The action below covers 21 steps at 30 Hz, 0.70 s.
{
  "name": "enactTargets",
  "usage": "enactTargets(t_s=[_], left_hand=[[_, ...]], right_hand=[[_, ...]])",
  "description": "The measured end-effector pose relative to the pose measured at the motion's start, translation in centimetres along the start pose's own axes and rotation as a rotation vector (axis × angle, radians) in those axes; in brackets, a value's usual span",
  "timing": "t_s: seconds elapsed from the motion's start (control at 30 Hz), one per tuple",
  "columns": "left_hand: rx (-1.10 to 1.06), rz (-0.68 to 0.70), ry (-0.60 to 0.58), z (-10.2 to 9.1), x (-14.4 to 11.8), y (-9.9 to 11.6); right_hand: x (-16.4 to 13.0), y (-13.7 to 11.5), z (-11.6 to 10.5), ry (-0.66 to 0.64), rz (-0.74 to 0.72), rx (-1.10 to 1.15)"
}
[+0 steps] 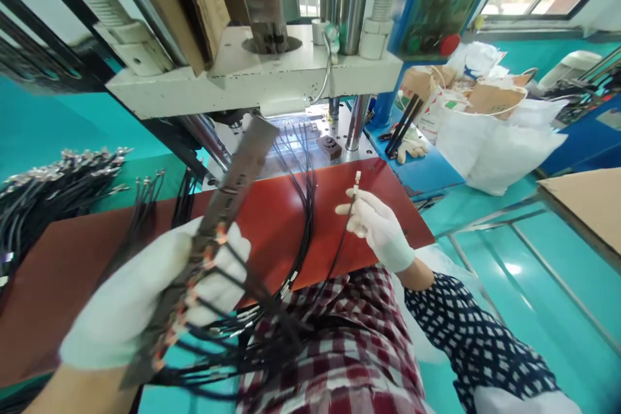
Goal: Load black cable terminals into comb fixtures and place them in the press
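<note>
In my gloved left hand [130, 294] is a long dark metal bar [240, 171], tilted, its near part blurred. Copper-coloured bits line its side, and black cables [228, 346] trail from it over my lap. My right hand [381, 229], also in a white glove, pinches a thin black cable [339, 242] just below its small light-coloured end connector [358, 179]. That cable hangs down toward my lap. Between the hands, a bundle of black cables [308, 220] runs across the reddish-brown board [272, 207] into the press.
A press with a pale plate [252, 87] stands ahead, above a metal bed [286, 165]. Bunched cables [63, 181] lie at left. A blue ledge [427, 171] at right carries a glove [412, 145]; white sacks [490, 142] stand beyond. A red button [449, 45] sits on the control box.
</note>
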<state>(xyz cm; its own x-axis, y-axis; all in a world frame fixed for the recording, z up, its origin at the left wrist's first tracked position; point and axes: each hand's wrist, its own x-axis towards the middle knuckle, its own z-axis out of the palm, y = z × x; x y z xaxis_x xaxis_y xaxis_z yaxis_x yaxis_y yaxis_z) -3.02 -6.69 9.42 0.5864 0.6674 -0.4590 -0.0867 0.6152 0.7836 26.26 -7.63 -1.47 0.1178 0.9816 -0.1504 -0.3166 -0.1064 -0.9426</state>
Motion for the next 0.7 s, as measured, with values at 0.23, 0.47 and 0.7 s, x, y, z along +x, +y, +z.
enactTargets(t_s=[0.23,0.47,0.7], left_hand=[[-0.044,0.141,-0.026,-1.1,4.7,-1.3],[0.134,0.180,-0.071,-2.0,6.1,-1.7],[0.411,0.257,-0.080,-2.2,7.3,-1.6]], right_hand=[[1.4,-2.7,1.9,0.015,-0.083,-0.154],[-0.5,-6.1,0.0,-0.479,-0.419,-0.098],[2.5,-5.2,3.7,-0.200,-0.105,-0.348]])
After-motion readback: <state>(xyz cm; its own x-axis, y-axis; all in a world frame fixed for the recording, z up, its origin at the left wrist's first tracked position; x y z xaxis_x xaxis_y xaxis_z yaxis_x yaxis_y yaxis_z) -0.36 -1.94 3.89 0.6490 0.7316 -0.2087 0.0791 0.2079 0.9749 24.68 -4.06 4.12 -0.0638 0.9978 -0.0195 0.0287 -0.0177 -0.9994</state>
